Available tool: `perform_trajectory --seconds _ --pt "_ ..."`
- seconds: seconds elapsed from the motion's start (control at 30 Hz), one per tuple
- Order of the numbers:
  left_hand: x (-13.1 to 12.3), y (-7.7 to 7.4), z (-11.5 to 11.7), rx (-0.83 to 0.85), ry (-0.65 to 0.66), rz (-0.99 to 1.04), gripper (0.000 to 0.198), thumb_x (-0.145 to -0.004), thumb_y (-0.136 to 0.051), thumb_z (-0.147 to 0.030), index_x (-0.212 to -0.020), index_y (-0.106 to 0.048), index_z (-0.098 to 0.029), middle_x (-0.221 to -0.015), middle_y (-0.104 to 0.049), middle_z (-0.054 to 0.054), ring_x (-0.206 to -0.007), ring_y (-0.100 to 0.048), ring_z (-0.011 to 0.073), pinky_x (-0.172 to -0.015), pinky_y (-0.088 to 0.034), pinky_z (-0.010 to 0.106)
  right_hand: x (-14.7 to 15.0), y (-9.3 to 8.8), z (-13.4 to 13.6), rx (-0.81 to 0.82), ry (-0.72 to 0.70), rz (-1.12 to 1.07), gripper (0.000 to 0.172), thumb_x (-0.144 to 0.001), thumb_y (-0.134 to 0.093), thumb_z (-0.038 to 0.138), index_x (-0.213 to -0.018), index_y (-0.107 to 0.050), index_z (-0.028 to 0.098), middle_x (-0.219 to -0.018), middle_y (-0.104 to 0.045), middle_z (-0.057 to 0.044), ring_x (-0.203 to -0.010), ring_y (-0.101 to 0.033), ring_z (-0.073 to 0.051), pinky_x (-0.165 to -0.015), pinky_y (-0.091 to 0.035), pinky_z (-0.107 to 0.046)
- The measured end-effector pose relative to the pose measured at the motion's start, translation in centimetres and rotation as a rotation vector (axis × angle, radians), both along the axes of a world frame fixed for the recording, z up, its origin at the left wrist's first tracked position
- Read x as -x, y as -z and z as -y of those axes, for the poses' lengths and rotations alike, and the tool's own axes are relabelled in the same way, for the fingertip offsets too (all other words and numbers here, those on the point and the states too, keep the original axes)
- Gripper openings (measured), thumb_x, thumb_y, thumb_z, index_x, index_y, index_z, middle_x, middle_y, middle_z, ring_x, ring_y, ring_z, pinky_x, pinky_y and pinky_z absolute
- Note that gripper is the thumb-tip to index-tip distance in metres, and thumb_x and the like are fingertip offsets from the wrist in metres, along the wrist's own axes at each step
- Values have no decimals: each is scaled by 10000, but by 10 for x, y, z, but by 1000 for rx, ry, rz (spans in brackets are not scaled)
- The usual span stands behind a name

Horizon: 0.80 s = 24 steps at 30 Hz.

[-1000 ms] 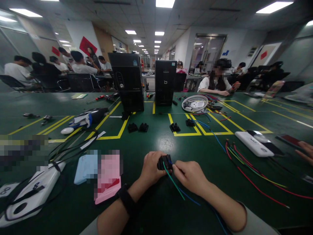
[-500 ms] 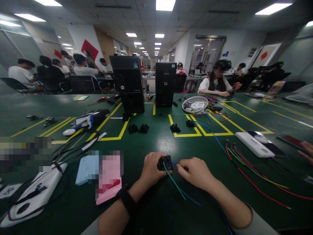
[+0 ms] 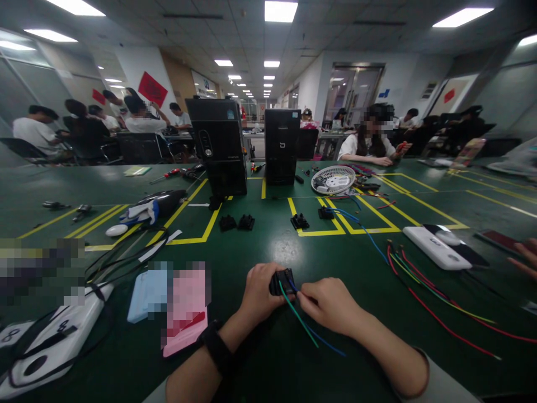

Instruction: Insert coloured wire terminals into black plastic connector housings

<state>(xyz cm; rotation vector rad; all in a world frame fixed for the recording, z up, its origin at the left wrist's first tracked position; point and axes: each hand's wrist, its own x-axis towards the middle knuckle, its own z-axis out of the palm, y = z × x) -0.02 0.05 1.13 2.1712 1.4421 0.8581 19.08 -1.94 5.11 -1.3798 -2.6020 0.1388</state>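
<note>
Over the bench, my left hand grips the black connector block; my right hand pinches the blue wire just beside it. Best to brace the block firmly and guide the wire straight, fingers clear of the green wire.

Looks like an office used as an electronics workshop: green table with yellow tape marking, computer tower mid-frame, loose wires at right, ceiling lights along top, people seated upper left.
</note>
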Motion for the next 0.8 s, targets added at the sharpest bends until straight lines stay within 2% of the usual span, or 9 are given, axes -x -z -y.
perform_trajectory --seconds 0.13,0.43,0.67,0.8 --pt "1 0 0 6 -5 0 400 -640 -720 -432 -972 -583 -258 -962 -622 12 -967 -525 253 -856 -359 384 -5 -7 -3 -40 116 10 378 -889 -396 339 -614 -593 171 -523 -551 -3 -481 -445 -87 -518 -143 -263" --pt "1 2 -1 -27 5 4 383 -643 -714 -404 -966 -579 -247 -950 -621 17 -961 -526 252 -851 -362 375 3 2 2 1 -98 -1 344 -899 -393 305 -670 -607 164 -571 -593 -2 -485 -459 -79 -520 -166 -259" --pt "2 2 0 -18 -1 4 396 -661 -705 -441 -980 -572 -248 -958 -617 15 -962 -527 250 -859 -360 387 -8 -2 -6 -42 88 74 374 -896 -394 339 -647 -618 172 -566 -604 -25 -503 -501 -106 -516 -138 -279" --pt "1 1 0 -18 -2 8 363 -675 -691 -421 -972 -573 -248 -957 -617 16 -957 -529 248 -852 -363 381 -3 -1 -2 -35 12 35 365 -899 -395 320 -647 -612 170 -561 -596 -8 -499 -491 -93 -521 -152 -270"
